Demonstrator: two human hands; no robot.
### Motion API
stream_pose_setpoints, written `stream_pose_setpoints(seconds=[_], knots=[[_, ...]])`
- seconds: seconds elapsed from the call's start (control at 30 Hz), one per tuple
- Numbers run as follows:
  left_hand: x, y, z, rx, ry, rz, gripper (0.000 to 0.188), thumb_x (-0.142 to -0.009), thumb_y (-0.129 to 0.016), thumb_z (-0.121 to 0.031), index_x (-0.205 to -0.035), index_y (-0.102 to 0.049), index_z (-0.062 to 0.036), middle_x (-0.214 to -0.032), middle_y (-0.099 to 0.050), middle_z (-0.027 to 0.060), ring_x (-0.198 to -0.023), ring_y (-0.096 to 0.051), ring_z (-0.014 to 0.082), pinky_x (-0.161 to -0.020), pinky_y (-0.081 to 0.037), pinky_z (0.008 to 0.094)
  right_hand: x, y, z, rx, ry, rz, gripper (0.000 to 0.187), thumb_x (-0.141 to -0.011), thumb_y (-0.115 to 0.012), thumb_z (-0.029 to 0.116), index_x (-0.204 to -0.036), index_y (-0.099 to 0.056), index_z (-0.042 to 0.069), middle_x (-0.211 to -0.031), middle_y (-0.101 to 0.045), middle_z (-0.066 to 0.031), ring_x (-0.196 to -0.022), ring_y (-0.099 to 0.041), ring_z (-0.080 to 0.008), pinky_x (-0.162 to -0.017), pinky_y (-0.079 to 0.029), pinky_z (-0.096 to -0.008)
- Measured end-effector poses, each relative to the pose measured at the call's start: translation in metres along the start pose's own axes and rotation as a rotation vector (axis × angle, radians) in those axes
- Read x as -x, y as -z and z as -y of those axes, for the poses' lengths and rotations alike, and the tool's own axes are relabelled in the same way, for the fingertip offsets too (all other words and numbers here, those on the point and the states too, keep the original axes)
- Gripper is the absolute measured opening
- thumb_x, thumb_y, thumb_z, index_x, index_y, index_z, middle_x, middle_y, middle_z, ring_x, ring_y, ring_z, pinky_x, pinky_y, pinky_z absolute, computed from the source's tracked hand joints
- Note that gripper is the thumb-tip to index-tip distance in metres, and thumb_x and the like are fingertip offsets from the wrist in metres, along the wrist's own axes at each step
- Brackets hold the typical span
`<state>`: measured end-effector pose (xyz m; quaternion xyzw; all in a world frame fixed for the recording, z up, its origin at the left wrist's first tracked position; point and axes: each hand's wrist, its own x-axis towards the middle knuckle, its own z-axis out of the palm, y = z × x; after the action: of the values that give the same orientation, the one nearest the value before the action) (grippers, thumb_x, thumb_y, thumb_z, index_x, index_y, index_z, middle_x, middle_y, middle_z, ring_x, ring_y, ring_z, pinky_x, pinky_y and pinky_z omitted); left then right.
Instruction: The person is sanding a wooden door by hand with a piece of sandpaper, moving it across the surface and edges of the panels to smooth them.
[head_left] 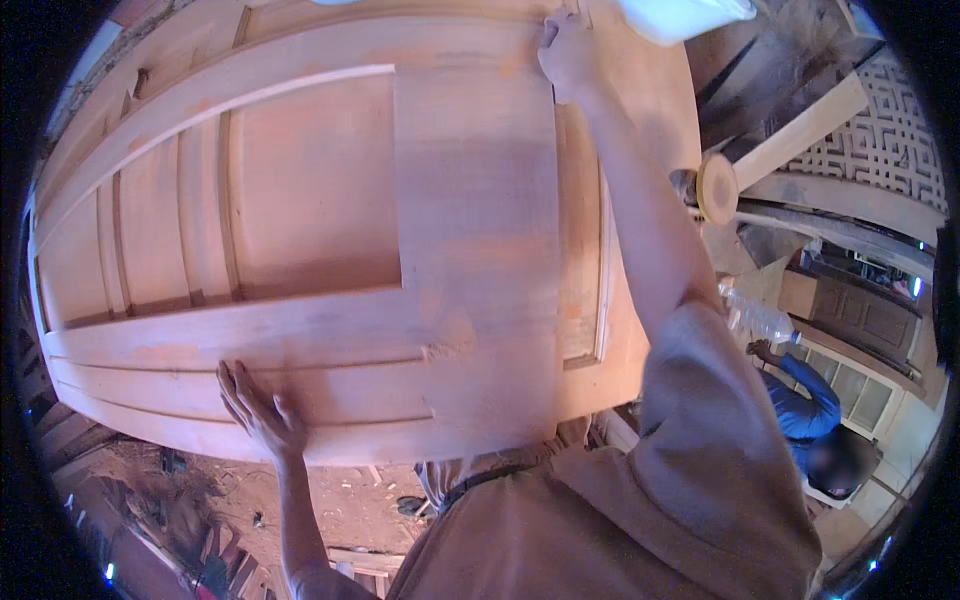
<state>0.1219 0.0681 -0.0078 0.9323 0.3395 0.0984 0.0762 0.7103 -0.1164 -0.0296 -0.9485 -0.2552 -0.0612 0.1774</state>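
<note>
A large pale wooden panel door (475,200) with recessed panels and grooved rails lies flat in front of me. My left hand (262,412) rests on its near rail, palm down and fingers apart, over the long grooves. At the far right corner of the door is my right hand (568,52), its arm stretched out. Those fingers are curled closed at the door's end edge, and whatever they may hold is hidden. Another wooden panel piece (630,340) shows beneath the door on the right.
A white container (685,18) stands at the far right. Beyond the door's right side are a round yellowish disc (718,188), a clear plastic bottle (762,320) and a co-worker in a blue sleeve (815,400). Wood scraps and shavings litter the brown floor (340,495).
</note>
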Motion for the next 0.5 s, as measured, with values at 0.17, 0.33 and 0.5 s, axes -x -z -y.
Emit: stream_pose_setpoints(seconds=[0.17, 0.33, 0.5], knots=[[0.019, 0.008, 0.018, -0.004, 0.022, 0.004, 0.071, -0.105, -0.034, -0.055, -0.151, -0.04, -0.0007, -0.156, -0.035, 0.0265, -0.143, -0.033, 0.0461, -0.117, -0.026, 0.058, 0.225, 0.067, 0.063, -0.173, -0.125, 0.084, 0.017, -0.097, -0.052, 0.008, -0.112, -0.059, 0.003, -0.099, -0.063, -0.0224, -0.095, -0.063, -0.0409, -0.081, -0.05, -0.0494], [0.013, 0.005, 0.009, 0.003, -0.012, 0.008, 0.069, -0.105, -0.037, -0.053, -0.15, -0.04, -0.0004, -0.157, -0.034, 0.0267, -0.143, -0.033, 0.0465, -0.117, -0.025, 0.0577, 0.369, 0.112, 0.074, -0.104, -0.262, 0.161, 0.031, -0.098, -0.054, 0.003, -0.128, -0.057, 0.006, -0.112, -0.063, -0.0222, -0.104, -0.064, -0.0417, -0.091, -0.051, -0.0502], [0.003, -0.002, 0.006, 0.036, -0.055, -0.028, 0.068, -0.105, -0.037, -0.053, -0.15, -0.04, -0.0018, -0.156, -0.036, 0.026, -0.143, -0.034, 0.0462, -0.116, -0.026, 0.0579, 0.161, 0.047, 0.02, -0.004, 0.064, -0.1, 0.011, -0.096, -0.05, 0.007, -0.104, -0.057, 0.003, -0.102, -0.064, -0.0236, -0.098, -0.064, -0.0434, -0.081, -0.051, -0.0515]])
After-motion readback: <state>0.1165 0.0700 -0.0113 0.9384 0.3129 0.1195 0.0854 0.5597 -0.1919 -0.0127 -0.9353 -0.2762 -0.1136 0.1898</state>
